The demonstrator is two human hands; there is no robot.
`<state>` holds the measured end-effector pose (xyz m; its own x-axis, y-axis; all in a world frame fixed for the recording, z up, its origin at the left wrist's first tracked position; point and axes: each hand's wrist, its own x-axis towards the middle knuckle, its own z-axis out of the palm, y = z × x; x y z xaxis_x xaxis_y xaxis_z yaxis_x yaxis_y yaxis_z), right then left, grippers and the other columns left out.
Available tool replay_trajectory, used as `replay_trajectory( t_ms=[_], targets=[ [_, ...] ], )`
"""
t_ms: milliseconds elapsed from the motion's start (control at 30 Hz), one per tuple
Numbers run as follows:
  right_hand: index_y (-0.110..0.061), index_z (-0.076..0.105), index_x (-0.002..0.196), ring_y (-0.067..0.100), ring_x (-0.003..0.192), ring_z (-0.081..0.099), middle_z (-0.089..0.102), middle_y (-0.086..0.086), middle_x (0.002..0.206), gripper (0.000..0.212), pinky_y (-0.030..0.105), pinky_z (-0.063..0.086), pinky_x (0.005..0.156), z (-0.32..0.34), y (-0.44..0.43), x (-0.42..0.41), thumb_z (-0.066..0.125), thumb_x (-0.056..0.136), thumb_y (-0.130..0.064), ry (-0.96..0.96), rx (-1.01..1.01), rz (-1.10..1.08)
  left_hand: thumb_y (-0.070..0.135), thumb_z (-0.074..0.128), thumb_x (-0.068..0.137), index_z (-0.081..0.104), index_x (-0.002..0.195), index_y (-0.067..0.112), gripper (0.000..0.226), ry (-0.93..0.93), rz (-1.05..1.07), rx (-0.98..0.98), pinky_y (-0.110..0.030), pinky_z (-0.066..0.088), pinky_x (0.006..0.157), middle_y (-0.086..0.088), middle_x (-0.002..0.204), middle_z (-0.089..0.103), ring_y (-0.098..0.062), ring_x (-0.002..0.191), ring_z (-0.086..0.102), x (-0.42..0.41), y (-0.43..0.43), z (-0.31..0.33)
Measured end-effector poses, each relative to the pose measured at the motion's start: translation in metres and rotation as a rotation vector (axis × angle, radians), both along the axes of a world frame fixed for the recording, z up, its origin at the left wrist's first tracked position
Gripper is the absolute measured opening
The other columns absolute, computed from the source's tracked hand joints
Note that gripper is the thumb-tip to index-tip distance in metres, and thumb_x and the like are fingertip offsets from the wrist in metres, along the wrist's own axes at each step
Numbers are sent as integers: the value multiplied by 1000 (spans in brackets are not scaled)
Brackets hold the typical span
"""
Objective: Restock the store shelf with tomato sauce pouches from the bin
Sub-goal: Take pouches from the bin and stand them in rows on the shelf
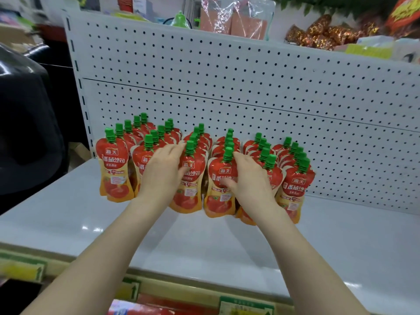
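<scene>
Several rows of red tomato sauce pouches with green caps stand on the white shelf (204,242), running back to the pegboard. My left hand (161,169) holds the front pouch of the third row (188,198), thumb across its face and fingers along its left edge up by the cap. My right hand (250,180) holds the front pouch of the fourth row (218,203) the same way from its right side. Both pouches stand upright on the shelf, side by side between my hands. The bin cannot be told for certain.
A white pegboard back panel (250,87) rises behind the rows. A large dark rounded object (25,114) sits left of the shelf. Bare shelf surface lies in front of and right of the pouches. Price labels (129,289) line the shelf's front edge; other goods sit above.
</scene>
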<state>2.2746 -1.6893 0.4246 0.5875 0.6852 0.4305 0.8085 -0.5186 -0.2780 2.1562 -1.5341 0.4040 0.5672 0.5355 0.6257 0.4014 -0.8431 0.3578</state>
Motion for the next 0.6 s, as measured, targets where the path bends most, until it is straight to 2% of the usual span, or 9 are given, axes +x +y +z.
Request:
replay_trajectory(
  t_ms=[133,233,300,500,600],
  targets=[
    [-13,42,132,32,109,58,49,4,126,61,38,46,85,-7,12,-2,74,85,-35,18,74,-65,21,71,85,45,141,13,62,-18,-39,-34,-36,47,96,-4,126,56,-24,108,60,2,3,1],
    [-13,44,126,29,102,59,49,4,121,55,30,39,75,-12,19,-4,75,85,-33,5,127,-94,18,72,84,48,137,11,58,-53,-73,-50,-38,49,96,-5,126,56,-25,103,62,4,5,-1],
    [-13,44,126,28,101,59,49,4,122,54,28,37,74,-14,21,-3,74,86,-32,3,148,-100,17,72,83,50,135,11,57,-67,-87,-44,-38,50,95,-5,124,57,-25,101,63,6,7,-2],
    [-12,44,129,28,107,60,48,5,128,55,30,44,79,-19,22,-3,74,86,-31,10,196,-112,15,72,83,51,132,10,53,-103,-128,-21,-40,50,96,-6,124,57,-24,105,62,9,13,-8],
    [-12,43,131,29,107,59,47,6,130,55,26,38,76,-19,23,-2,72,88,-30,3,182,-103,15,73,83,51,132,10,54,-110,-138,-9,-39,50,97,-6,125,57,-24,107,61,9,14,-10]
  ],
)
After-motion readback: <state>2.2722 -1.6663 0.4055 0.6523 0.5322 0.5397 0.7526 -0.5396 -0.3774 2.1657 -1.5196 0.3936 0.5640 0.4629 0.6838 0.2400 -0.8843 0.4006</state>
